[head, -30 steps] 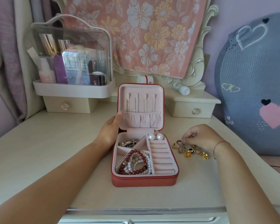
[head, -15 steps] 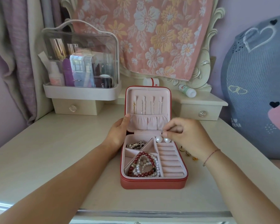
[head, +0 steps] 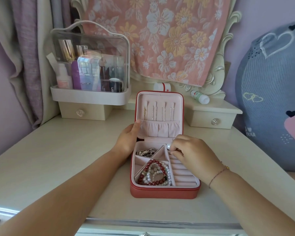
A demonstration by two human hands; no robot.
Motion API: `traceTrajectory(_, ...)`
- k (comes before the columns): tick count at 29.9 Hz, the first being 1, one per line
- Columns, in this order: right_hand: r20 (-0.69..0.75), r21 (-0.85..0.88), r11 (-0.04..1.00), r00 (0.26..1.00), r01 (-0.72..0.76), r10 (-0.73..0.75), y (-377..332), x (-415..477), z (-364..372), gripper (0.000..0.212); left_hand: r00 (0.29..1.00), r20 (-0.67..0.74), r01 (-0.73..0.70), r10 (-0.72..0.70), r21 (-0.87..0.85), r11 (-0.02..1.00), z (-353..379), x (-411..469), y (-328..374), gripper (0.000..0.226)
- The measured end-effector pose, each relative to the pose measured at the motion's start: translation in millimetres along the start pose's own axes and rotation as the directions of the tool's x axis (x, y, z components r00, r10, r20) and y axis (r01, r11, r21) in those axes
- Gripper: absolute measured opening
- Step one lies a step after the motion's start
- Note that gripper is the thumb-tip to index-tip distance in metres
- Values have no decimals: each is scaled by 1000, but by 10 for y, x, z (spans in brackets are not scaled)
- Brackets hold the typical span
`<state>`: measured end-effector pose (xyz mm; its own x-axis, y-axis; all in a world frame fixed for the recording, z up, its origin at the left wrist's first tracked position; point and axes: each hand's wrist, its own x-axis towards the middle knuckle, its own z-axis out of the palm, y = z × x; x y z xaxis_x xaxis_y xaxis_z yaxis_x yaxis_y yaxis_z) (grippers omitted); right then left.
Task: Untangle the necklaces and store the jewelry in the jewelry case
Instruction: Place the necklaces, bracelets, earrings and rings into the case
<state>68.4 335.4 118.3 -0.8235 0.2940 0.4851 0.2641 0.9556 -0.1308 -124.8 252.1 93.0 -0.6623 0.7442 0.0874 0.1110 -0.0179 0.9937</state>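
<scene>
cream dresser top point(head: 58, 159) under square red velvet-lined jewelry case point(head: 163, 193)

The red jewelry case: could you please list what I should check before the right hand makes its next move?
1. Case open: the red square jewelry case lies flat, lid upright. Ok.
2. Lid steadied: the left hand holds its left edge, thumb inside. Ok.
3. Room left: the pink padded ring rolls show bare front rows. Ok.
4. Piece in the grip: the right hand curls its fingers over the back rolls, hiding anything pinched. Cannot tell.
5. Stored pieces contained: the red and pearl bead bracelets sit inside their compartment; the round white pearl sits beside the right fingertips. Ok.
</scene>
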Motion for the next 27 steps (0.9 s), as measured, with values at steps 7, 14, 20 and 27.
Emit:
traceTrajectory(7,-31,18,997,996,79,-78,79,-158,-35,19,1000,17,-8,9,-10,1000,-8,9,-18,79)
traceTrajectory(14,4,117,993,1000,5,-6,188,-262,-29,27,1000,16,-7,7,-5,1000,-17,13,-16,77)
traceTrajectory(20,-273,384,884,881,-268,386,446,-361,-301,23,1000,15,-14,14,9,1000,-17,21,-22,59)
traceTrajectory(27,42,381,743,813,-550,580,895,-373,-371,21,1000,20,-23,23,11,1000,-23,47,-44,54)
